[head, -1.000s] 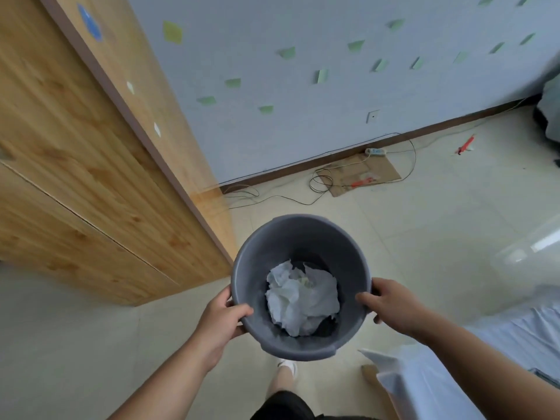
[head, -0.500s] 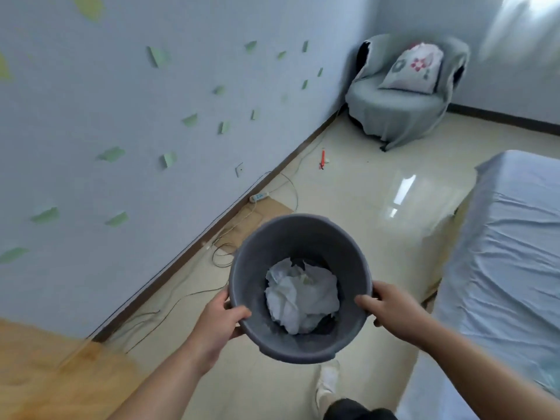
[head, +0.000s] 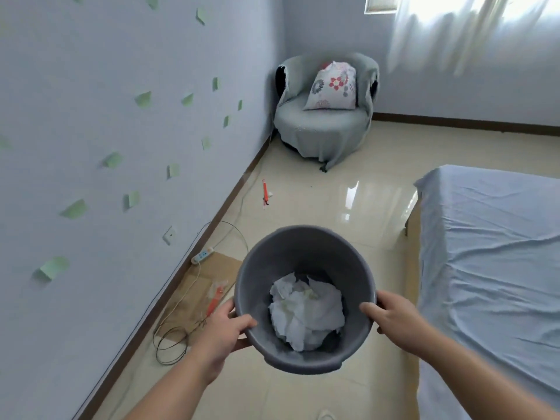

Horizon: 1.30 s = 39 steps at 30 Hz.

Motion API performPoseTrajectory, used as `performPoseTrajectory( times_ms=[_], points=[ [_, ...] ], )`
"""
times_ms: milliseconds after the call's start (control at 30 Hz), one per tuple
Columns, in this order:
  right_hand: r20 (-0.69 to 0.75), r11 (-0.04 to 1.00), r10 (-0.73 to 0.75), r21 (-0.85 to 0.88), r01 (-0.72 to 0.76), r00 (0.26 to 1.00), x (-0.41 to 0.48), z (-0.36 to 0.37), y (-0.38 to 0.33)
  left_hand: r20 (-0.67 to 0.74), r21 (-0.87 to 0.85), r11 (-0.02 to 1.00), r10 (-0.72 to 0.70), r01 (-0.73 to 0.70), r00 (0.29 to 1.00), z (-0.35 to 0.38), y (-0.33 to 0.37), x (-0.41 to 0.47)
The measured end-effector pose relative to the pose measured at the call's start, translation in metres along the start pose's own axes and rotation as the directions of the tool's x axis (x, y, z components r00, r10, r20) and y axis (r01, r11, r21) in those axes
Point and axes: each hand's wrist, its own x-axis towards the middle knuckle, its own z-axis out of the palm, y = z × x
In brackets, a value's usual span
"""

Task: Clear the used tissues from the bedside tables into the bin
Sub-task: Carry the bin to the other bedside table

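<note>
I hold a round grey bin (head: pixel 303 247) in the air in front of me, above the tiled floor. Crumpled white used tissues (head: pixel 306 313) lie in a heap at its bottom. My left hand (head: pixel 225 328) grips the bin's left rim, thumb inside. My right hand (head: pixel 391 313) grips the right rim the same way. No bedside table is in view.
A bed with a pale blue sheet (head: pixel 491 256) fills the right side. A covered grey armchair (head: pixel 324 125) with a flowered pillow stands in the far corner. Along the left wall lie a power strip (head: pixel 202 255), loose cables, flat cardboard (head: pixel 200 286) and a red tool (head: pixel 265 194).
My view has swung to the right, from the wooden wardrobe to the armchair corner and the bed. The bin stays held in both hands in the same way.
</note>
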Motion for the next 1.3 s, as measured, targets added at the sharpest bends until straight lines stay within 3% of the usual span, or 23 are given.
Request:
performPoseTrajectory(
  times_ms=[433,633,800,1033,1300],
  points=[
    [-0.191,0.962,0.243,0.174,-0.211,0.951,0.186,-0.085,-0.055,0.316,0.094,0.995,0.011,-0.043,0.949,0.054,0.173,0.282],
    [-0.322,0.943,0.289,0.259,-0.209,0.902,0.259,-0.147,-0.1,0.457,0.159,0.978,0.047,-0.133,0.888,0.096,0.293,0.391],
    [-0.393,0.93,0.331,0.292,-0.225,0.858,0.319,-0.189,-0.091,0.539,0.205,0.966,0.023,-0.158,0.842,0.157,0.359,0.466],
    [-0.354,0.866,0.446,0.402,-0.297,0.822,0.449,-0.277,-0.054,0.493,0.293,0.951,-0.064,-0.096,0.868,0.259,0.424,0.573],
    [-0.31,0.946,0.271,0.261,-0.192,0.911,0.623,-0.437,-0.108,0.407,0.185,0.979,0.007,-0.09,0.913,0.313,0.544,0.685]
  ],
)
